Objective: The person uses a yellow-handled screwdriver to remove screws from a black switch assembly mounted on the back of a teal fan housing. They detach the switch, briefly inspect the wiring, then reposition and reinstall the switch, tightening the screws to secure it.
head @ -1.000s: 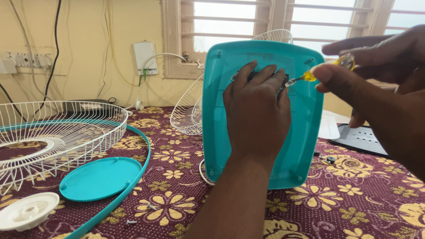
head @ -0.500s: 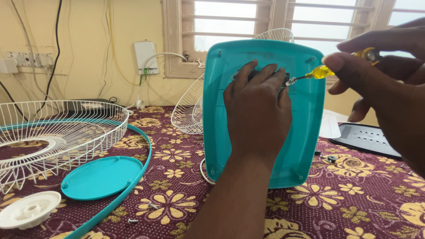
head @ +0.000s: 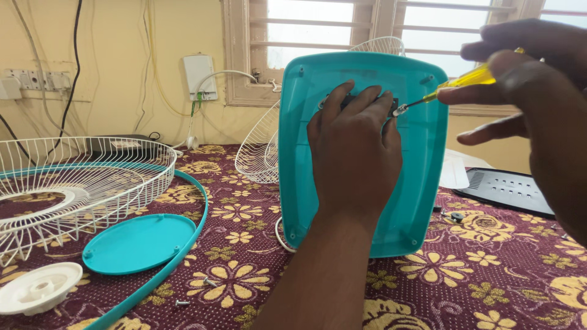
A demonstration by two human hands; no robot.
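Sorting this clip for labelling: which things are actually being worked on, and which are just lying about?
In use: teal panel, held upright by left hand; yellow screwdriver in right hand.

Lying about: wire fan guard, teal disc, white cap, loose screws.

1. A pale yellow wall fills the back, with dark and light cables hanging down it.
2. A wood-framed window with horizontal bars lets in bright daylight.
3. A switch panel sits at the left.
4. A maroon cloth with cream flowers covers the surface.
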